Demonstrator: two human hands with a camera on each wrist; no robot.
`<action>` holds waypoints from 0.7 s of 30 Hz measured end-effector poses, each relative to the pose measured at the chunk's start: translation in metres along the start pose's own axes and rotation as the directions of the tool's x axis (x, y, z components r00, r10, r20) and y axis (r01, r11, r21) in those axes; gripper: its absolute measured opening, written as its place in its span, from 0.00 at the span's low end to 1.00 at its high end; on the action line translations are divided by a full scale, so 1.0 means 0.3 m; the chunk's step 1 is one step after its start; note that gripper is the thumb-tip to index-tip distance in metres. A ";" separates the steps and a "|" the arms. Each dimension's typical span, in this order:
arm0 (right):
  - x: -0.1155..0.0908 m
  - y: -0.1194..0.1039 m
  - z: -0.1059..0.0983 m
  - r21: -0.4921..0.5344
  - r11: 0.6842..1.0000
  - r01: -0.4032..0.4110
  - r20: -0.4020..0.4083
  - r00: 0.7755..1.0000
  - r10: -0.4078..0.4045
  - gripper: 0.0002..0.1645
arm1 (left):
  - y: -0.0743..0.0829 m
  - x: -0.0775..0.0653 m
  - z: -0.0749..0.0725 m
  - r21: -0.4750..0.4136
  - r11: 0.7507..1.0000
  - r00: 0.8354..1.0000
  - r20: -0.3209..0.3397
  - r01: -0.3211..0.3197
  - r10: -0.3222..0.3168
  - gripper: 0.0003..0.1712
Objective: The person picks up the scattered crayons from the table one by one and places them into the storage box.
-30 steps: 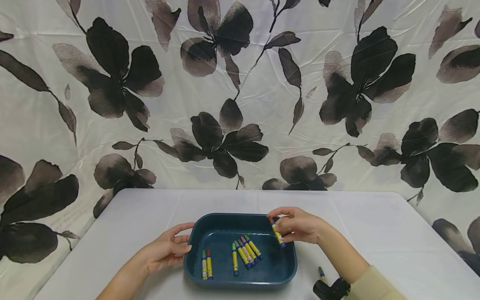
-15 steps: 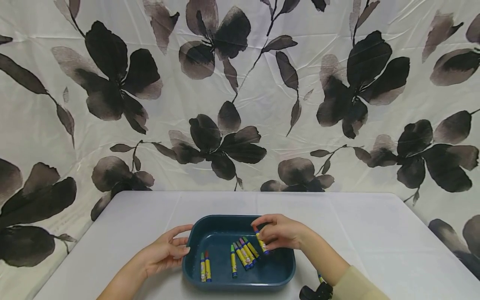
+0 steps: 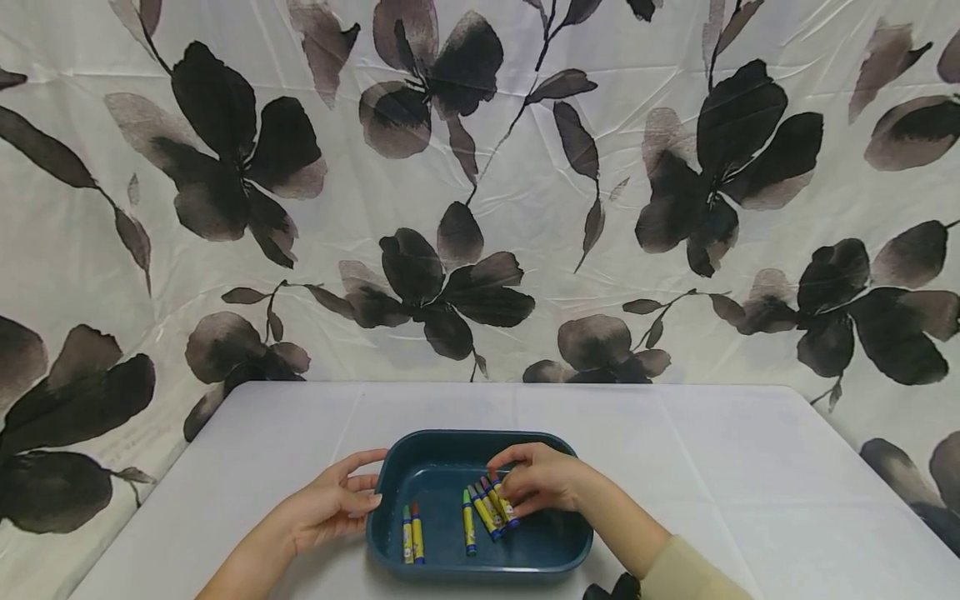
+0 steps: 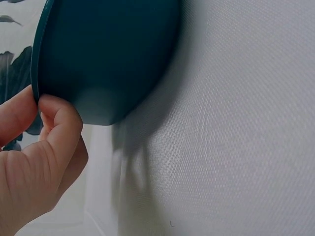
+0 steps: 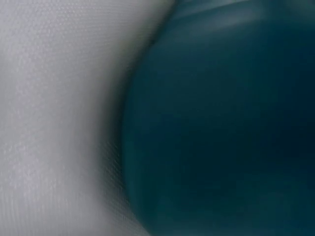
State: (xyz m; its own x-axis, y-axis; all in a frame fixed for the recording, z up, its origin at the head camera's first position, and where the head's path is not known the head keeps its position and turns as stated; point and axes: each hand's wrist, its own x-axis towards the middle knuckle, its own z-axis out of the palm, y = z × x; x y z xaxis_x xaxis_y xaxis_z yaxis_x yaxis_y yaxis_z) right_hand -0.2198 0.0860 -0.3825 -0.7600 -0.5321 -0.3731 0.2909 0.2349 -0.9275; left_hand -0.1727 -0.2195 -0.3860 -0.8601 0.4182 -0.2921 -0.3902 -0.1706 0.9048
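Note:
A dark teal plastic tray (image 3: 480,573) stands on the white table, several crayons in yellow wrappers inside it. My left hand (image 3: 330,504) pinches the tray's left rim between thumb and fingers, plain in the left wrist view. Inside the tray, my right hand (image 3: 546,482) holds a red crayon (image 3: 506,505) with its fingertips, right against a slanted group of crayons (image 3: 484,513). Left of that group lies a light green crayon (image 3: 469,525). A darker green crayon (image 3: 407,535) and another red crayon (image 3: 417,533) lie side by side at the tray's left. The right wrist view shows only blurred tray wall (image 5: 221,123) and tablecloth.
The white table (image 3: 712,467) extends around the tray. Behind it hangs a white cloth with dark flowers (image 3: 450,167). A black device (image 3: 615,588) is at my right wrist, at the bottom edge of the head view.
My right hand has carried the red crayon from the tray's right rim leftward and down to the slanted group. The left hand keeps its hold on the rim.

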 end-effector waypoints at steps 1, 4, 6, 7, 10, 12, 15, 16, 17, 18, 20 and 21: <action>0.003 0.001 0.003 -0.005 1.000 -0.002 -0.002 1.000 0.002 0.24 | 0.000 0.000 -0.001 0.001 1.000 1.000 0.000 -0.001 0.001 0.44; 0.014 0.005 0.013 -0.023 1.000 0.007 -0.003 1.000 -0.007 0.23 | -0.001 0.001 -0.002 0.001 1.000 1.000 -0.003 -0.002 0.002 0.44; 0.019 0.007 0.020 -0.036 0.999 0.009 -0.003 1.000 -0.010 0.22 | -0.002 0.001 -0.003 0.004 1.000 1.000 -0.001 -0.004 0.004 0.44; 0.022 0.009 0.023 -0.041 0.999 0.009 -0.005 1.000 -0.009 0.21 | -0.003 0.001 -0.003 0.004 1.000 1.000 0.001 -0.006 0.006 0.44; 0.027 0.008 0.033 -0.055 0.998 0.006 -0.007 1.000 -0.006 0.21 | -0.004 0.000 -0.004 0.000 1.000 1.000 0.007 -0.008 0.008 0.44; 0.029 0.008 0.038 -0.061 0.998 0.005 -0.011 1.000 -0.006 0.21 | -0.005 0.000 -0.004 -0.005 1.000 1.000 0.006 -0.008 0.008 0.44; 0.030 0.008 0.041 -0.075 0.997 0.012 -0.018 1.000 -0.013 0.22 | -0.005 -0.001 -0.005 -0.008 1.000 1.000 0.006 -0.007 0.007 0.44; 0.030 0.009 0.041 -0.077 0.997 0.015 -0.020 1.000 -0.016 0.22 | -0.004 -0.001 -0.005 -0.008 1.000 1.000 0.006 -0.007 0.007 0.44; 0.031 0.011 0.039 -0.077 0.997 0.018 -0.024 1.000 -0.020 0.22 | -0.004 -0.001 -0.005 -0.009 1.000 1.000 0.008 -0.007 0.008 0.44; 0.031 0.012 0.038 -0.078 0.997 0.021 -0.025 0.999 -0.023 0.22 | -0.005 -0.001 -0.005 -0.008 1.000 1.000 0.011 -0.008 0.008 0.44; 0.031 0.014 0.032 -0.073 0.997 0.025 -0.027 0.999 -0.027 0.23 | -0.005 0.000 -0.005 -0.009 1.000 1.000 0.013 -0.008 0.008 0.44; 0.030 0.015 0.028 -0.071 0.997 0.028 -0.027 0.999 -0.030 0.23 | -0.006 0.000 -0.005 -0.010 1.000 1.000 0.012 -0.008 0.008 0.44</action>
State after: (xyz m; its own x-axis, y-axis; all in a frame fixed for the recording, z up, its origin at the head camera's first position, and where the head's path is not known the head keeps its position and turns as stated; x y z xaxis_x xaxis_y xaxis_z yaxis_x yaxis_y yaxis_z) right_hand -0.2205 0.0752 -0.3904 -0.7841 -0.5166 -0.3440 0.2271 0.2770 -0.9336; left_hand -0.1727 -0.2206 -0.3881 -0.8592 0.4278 -0.2808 -0.3865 -0.1830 0.9039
